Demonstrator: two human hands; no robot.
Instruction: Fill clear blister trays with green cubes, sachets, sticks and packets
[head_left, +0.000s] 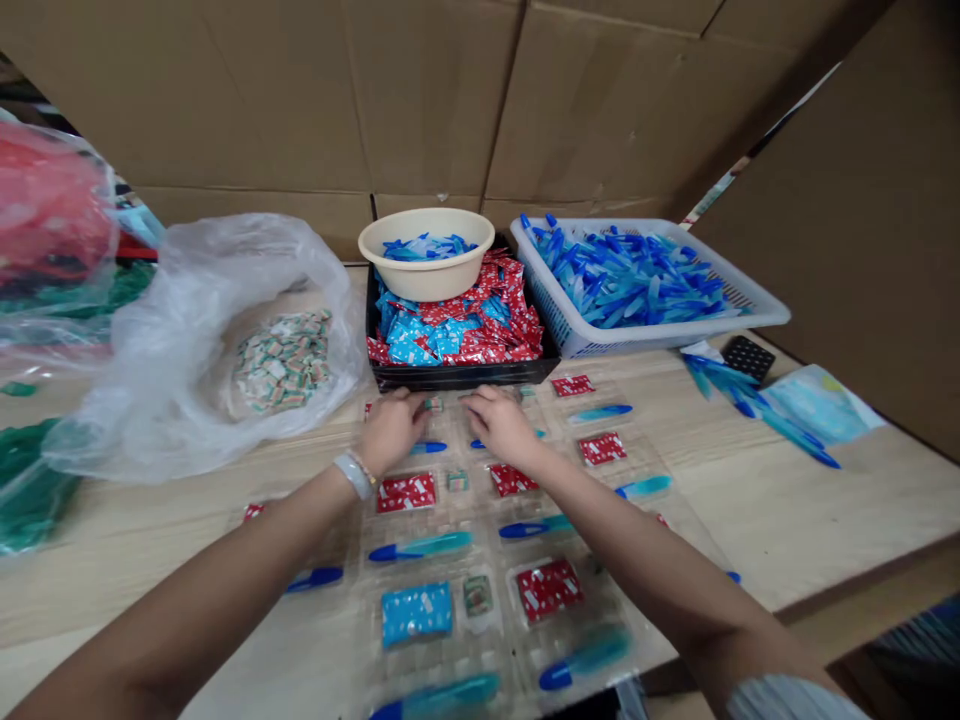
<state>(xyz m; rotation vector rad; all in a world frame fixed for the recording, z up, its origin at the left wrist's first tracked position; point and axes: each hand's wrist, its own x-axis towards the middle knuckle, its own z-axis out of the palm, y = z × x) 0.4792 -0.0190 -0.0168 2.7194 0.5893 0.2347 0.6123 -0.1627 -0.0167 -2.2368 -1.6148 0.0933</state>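
My left hand (394, 428) reaches to the far rows of a clear plastic blister tray (480, 535), its fingers drawn together beside a small green-and-white square piece (433, 404). Close by on the right, my right hand (501, 425) is closed too, fingertips pointing down at the tray. Whatever either hand pinches is hidden or too small to name. The tray's cells hold red spotted packets (549, 590), a blue spotted packet (417, 613), blue-and-teal pen-like pieces (421, 546) and small squares (477, 595).
Behind the tray stands a black box (465, 376) of red and blue packets, with a cream bowl (426, 280) on top. A white basket (574, 335) of blue pieces is at right. An open plastic bag (187, 330) of small squares lies left. Loose pieces (787, 425) lie right.
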